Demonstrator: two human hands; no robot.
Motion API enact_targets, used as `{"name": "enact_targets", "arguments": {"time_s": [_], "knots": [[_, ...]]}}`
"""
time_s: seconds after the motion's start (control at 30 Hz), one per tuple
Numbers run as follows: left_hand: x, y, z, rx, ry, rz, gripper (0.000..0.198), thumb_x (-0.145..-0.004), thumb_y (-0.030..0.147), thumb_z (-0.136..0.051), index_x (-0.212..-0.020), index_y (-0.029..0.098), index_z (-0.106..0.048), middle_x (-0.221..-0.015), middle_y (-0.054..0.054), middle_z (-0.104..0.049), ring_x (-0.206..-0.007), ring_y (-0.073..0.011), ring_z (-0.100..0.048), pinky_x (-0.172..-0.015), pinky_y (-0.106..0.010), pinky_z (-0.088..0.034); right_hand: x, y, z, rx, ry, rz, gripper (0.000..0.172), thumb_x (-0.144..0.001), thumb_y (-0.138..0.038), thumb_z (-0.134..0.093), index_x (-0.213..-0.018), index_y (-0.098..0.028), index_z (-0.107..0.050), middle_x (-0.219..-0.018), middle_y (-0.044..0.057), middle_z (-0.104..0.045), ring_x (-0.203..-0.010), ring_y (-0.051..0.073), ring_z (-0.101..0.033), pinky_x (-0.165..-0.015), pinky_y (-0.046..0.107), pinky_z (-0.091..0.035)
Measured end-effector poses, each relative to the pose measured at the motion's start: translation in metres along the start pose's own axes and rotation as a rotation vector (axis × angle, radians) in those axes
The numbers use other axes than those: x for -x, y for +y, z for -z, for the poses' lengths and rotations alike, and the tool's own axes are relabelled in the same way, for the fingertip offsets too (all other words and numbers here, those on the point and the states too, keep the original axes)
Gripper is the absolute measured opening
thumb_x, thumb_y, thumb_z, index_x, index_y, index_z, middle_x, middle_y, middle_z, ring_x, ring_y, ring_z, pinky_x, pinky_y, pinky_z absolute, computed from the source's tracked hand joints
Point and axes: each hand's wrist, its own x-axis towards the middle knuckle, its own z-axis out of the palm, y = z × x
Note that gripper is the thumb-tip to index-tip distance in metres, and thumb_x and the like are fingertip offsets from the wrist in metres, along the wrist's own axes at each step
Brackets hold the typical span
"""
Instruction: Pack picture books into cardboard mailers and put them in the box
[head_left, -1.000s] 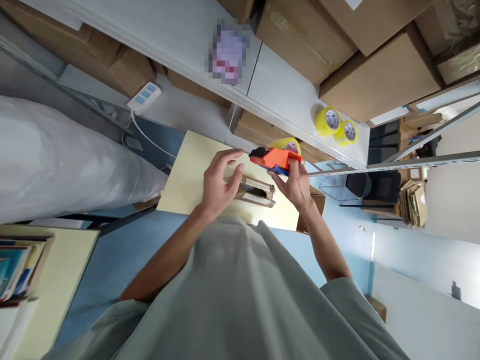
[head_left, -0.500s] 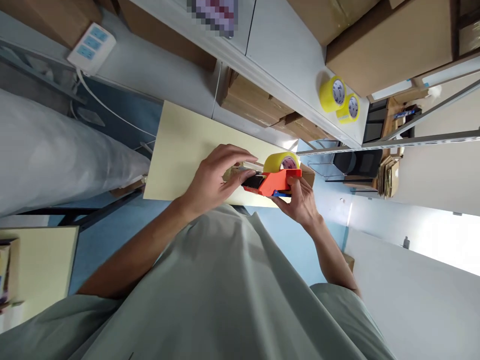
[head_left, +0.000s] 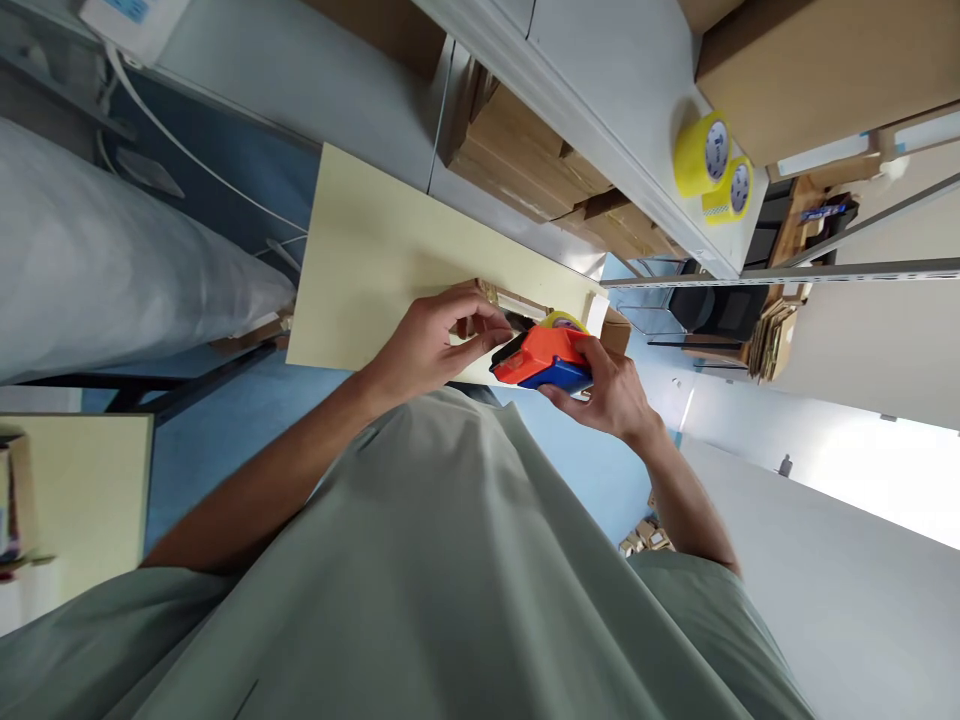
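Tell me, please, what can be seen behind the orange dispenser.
Beyond the dispenser, parts of a yellow roll, a small box and the table show. The dispenser covers the roll's lower part and some of the box, so what lies there cannot be seen.

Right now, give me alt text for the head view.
The right hand grips an orange-and-blue plastic tape dispenser with a yellow tape roll; the left hand curls close to its black end. Beyond them, a partly hidden brown cardboard object lies on a pale yellow tabletop.
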Motion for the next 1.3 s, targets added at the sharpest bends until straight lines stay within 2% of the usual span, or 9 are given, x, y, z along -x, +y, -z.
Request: {"name": "enact_targets", "arguments": {"time_s": [0.17,0.33,0.47,0.57,0.63,0.83,1.0,1.13,1.3], "knots": [[0.007,-0.029,-0.007,0.14,-0.006,0.318,0.049,-0.092,0.07,-0.083,-0.094,0.021,-0.08,-0.091,-0.005,-0.078,-0.084,-0.0193,-0.069,-0.077,-0.031,-0.055,-0.016,-0.017,0.009,-0.065,-0.216,-0.199,0.075,-0.094,-0.093,-0.069,-0.116,-0.021,-0.074,-0.086,0.008,-0.08,-0.077,0.027,-0.077,-0.067,0.034,-0.052],[0.015,-0.064,-0.02,0.347,0.053,0.516,0.053,-0.079,0.072,-0.091,-0.089,0.02,-0.08,-0.087,-0.006,-0.077,-0.077,-0.0178,-0.064,-0.07,-0.03,-0.052,-0.029,-0.025,0.021,0.058,-0.312,-0.279,0.067,-0.095,-0.09,-0.072,-0.103,-0.023,-0.074,-0.077,0.005,-0.076,-0.071,0.026,-0.073,-0.062,0.033,-0.042],[0.018,-0.098,-0.001,0.362,0.187,0.576,0.047,-0.075,0.064,-0.094,-0.084,0.02,-0.078,-0.081,-0.006,-0.073,-0.066,-0.0143,-0.052,-0.06,-0.029,-0.042,-0.032,-0.014,0.05,0.107,-0.428,-0.305,0.065,-0.096,-0.088,-0.07,-0.091,-0.023,-0.072,-0.071,0.004,-0.072,-0.066,0.024,-0.069,-0.061,0.033,-0.04],[0.017,-0.126,0.016,0.401,0.166,0.614,0.041,-0.075,0.058,-0.095,-0.079,0.021,-0.078,-0.072,-0.004,-0.065,-0.063,-0.0139,-0.049,-0.06,-0.03,-0.041,-0.037,-0.006,0.067,0.069,-0.444,-0.318,0.064,-0.097,-0.087,-0.067,-0.087,-0.023,-0.072,-0.07,0.002,-0.071,-0.065,0.021,-0.067,-0.063,0.032,-0.04],[0.015,-0.142,0.019,0.42,0.168,0.641,0.04,-0.075,0.056,-0.096,-0.079,0.021,-0.077,-0.071,-0.003,-0.064,-0.064,-0.0139,-0.051,-0.063,-0.03,-0.043,-0.044,-0.007,0.07,0.05,-0.421,-0.311,0.065,-0.096,-0.087,-0.067,-0.085,-0.024,-0.071,-0.069,0.001,-0.07,-0.067,0.021,-0.066,-0.064,0.032,-0.041],[0.003,-0.171,-0.012,0.453,0.299,0.677,0.047,-0.073,0.057,-0.101,-0.083,0.018,-0.077,-0.076,-0.004,-0.068,-0.068,-0.0131,-0.054,-0.066,-0.028,-0.043,-0.076,-0.026,0.062,0.089,-0.367,-0.346,0.065,-0.096,-0.087,-0.068,-0.082,-0.024,-0.068,-0.065,0.002,-0.064,-0.066,0.022,-0.064,-0.065,0.034,-0.041],[-0.012,-0.193,-0.041,0.46,0.385,0.712,0.037,-0.08,0.048,-0.098,-0.078,0.019,-0.075,-0.068,-0.001,-0.059,-0.067,-0.0132,-0.047,-0.062,-0.028,-0.037,-0.101,-0.032,0.044,0.171,-0.326,-0.25,0.062,-0.099,-0.083,-0.069,-0.089,-0.022,-0.073,-0.074,0.006,-0.068,-0.077,0.025,-0.068,-0.071,0.036,-0.044],[-0.023,-0.207,-0.049,0.428,0.4,0.796,0.029,-0.083,0.034,-0.094,-0.073,0.019,-0.072,-0.062,0.003,-0.052,-0.064,-0.012,-0.042,-0.062,-0.029,-0.033,-0.111,-0.027,0.027,0.198,-0.346,-0.213,0.064,-0.101,-0.085,-0.064,-0.092,-0.022,-0.075,-0.074,0.006,-0.067,-0.079,0.027,-0.069,-0.074,0.037,-0.046],[-0.029,-0.212,-0.06,0.424,0.429,0.827,0.016,-0.081,0.022,-0.087,-0.073,0.018,-0.073,-0.064,0.002,-0.059,-0.067,-0.0136,-0.05,-0.066,-0.029,-0.038,-0.113,-0.016,0.017,0.194,-0.328,-0.199,0.066,-0.102,-0.086,-0.061,-0.095,-0.022,-0.075,-0.075,0.007,-0.066,-0.08,0.028,-0.068,-0.076,0.039,-0.047]]}}
